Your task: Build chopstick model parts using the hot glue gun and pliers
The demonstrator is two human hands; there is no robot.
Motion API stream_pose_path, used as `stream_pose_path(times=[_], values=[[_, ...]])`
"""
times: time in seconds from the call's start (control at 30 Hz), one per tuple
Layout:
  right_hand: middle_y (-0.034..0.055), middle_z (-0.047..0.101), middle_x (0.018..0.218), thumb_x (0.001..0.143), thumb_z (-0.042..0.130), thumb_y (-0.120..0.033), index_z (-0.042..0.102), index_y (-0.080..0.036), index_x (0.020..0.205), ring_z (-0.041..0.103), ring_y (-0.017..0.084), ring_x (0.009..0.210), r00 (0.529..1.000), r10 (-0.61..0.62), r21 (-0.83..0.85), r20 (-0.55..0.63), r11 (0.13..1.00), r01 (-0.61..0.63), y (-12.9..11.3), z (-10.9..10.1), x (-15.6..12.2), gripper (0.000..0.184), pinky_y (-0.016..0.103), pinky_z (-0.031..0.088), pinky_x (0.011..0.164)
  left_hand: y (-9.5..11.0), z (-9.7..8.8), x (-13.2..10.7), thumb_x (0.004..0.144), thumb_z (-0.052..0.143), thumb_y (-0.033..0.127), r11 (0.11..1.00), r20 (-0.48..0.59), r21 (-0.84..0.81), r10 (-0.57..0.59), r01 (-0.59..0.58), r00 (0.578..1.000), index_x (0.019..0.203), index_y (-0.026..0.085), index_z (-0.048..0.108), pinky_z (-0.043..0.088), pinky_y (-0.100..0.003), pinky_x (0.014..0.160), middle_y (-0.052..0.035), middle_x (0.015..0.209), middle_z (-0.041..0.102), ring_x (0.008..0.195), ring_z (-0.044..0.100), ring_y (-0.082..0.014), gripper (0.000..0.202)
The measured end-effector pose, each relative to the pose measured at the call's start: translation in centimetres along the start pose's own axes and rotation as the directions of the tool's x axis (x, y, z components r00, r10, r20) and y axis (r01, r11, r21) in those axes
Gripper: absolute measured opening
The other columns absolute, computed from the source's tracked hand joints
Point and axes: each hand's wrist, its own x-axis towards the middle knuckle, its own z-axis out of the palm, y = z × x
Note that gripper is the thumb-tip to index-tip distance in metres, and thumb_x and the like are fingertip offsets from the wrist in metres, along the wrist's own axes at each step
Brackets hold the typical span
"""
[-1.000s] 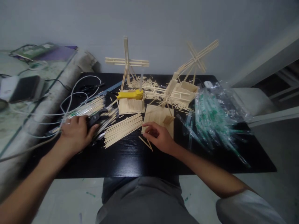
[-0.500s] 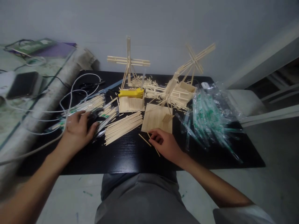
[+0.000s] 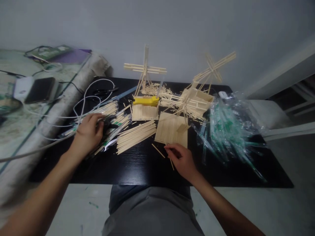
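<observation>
My left hand (image 3: 89, 131) is over the left side of the black table, its fingers curled in beside a dark object and packs of wooden sticks (image 3: 120, 118). What its fingers close on is hidden. Near the front middle, my right hand (image 3: 180, 160) pinches a thin wooden stick (image 3: 172, 164) that points down toward the table edge. A short loose stick (image 3: 158, 150) lies just left of it. Beyond the right hand is a flat panel of sticks (image 3: 167, 131) with a small stick piece on top. A fan of long sticks (image 3: 136, 136) lies between my hands.
Two stick windmill models (image 3: 145, 69) (image 3: 213, 70) stand at the back. A yellow glue gun (image 3: 146, 100) rests on a stick block (image 3: 145, 113). Crumpled clear wrappers (image 3: 228, 127) cover the right side. White cables (image 3: 85, 98) loop at left, beside a rolled sheet (image 3: 81, 88).
The view has shifted, so the scene sits further right and lower. My left hand's fingers have drawn together beside the dark object. My right hand still pinches the stick.
</observation>
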Motion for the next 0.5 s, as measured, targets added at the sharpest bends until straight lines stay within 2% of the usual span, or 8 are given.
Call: stream_pose_path(times=[0.07, 0.13, 0.23, 0.33, 0.5], values=[[0.0059, 0.078, 0.091, 0.097, 0.066, -0.028, 0.079, -0.021, 0.098, 0.072, 0.018, 0.071, 1.000, 0.008, 0.012, -0.011, 1.000, -0.007, 0.3, 0.0, -0.1, 0.015, 0.029, 0.058, 0.063, 0.5, 0.2, 1.7, 0.098, 0.046, 0.033, 1.000, 0.003, -0.003, 0.023, -0.023, 1.000, 0.118, 0.014, 0.061, 0.049, -0.055, 0.111, -0.0192, 0.125, 0.067, 0.123, 0.062, -0.0348, 0.031], [0.0055, 0.077, 0.090, 0.097, 0.066, -0.027, 0.079, -0.022, 0.098, 0.072, 0.017, 0.070, 1.000, 0.007, -0.002, -0.018, 1.000, -0.007, 0.4, -0.1, -0.2, 0.014, 0.029, 0.058, 0.063, 1.8, 0.3, 3.2, 0.098, 0.049, 0.035, 0.997, 0.010, -0.019, 0.070, -0.070, 0.997, 0.120, 0.016, 0.061, 0.049, -0.051, 0.112, -0.0169, 0.127, 0.067, 0.124, 0.062, -0.0324, 0.031], [0.0042, 0.076, 0.087, 0.097, 0.066, -0.026, 0.079, -0.022, 0.098, 0.070, 0.016, 0.066, 1.000, 0.004, -0.027, -0.028, 1.000, -0.005, 0.3, -0.2, -0.2, 0.013, 0.028, 0.055, 0.061, 4.9, 0.1, 5.3, 0.098, 0.049, 0.033, 0.987, -0.037, -0.042, 0.155, -0.156, 0.987, 0.123, 0.019, 0.060, 0.044, -0.048, 0.117, -0.0139, 0.134, 0.065, 0.131, 0.058, -0.0293, 0.030], [0.0042, 0.076, 0.087, 0.097, 0.066, -0.025, 0.079, -0.022, 0.098, 0.070, 0.015, 0.065, 0.999, 0.004, -0.009, -0.042, 1.000, -0.004, 0.1, -0.2, -0.2, 0.013, 0.027, 0.054, 0.061, 8.3, -0.1, 7.4, 0.095, 0.050, 0.027, 0.960, -0.093, 0.027, 0.282, -0.280, 0.955, 0.122, 0.016, 0.063, 0.044, -0.050, 0.113, -0.0170, 0.133, 0.064, 0.130, 0.057, -0.0333, 0.032], [0.0049, 0.077, 0.089, 0.096, 0.067, -0.023, 0.079, -0.022, 0.097, 0.070, 0.016, 0.070, 0.998, -0.031, 0.017, -0.056, 0.999, 0.032, -0.5, -0.3, -0.2, 0.012, 0.026, 0.054, 0.060, 12.2, 1.3, 10.4, 0.093, 0.057, 0.033, 0.867, 0.124, 0.294, 0.384, -0.403, 0.915, 0.121, 0.010, 0.067, 0.041, -0.058, 0.110, -0.0217, 0.132, 0.065, 0.129, 0.055, -0.0425, 0.037]])
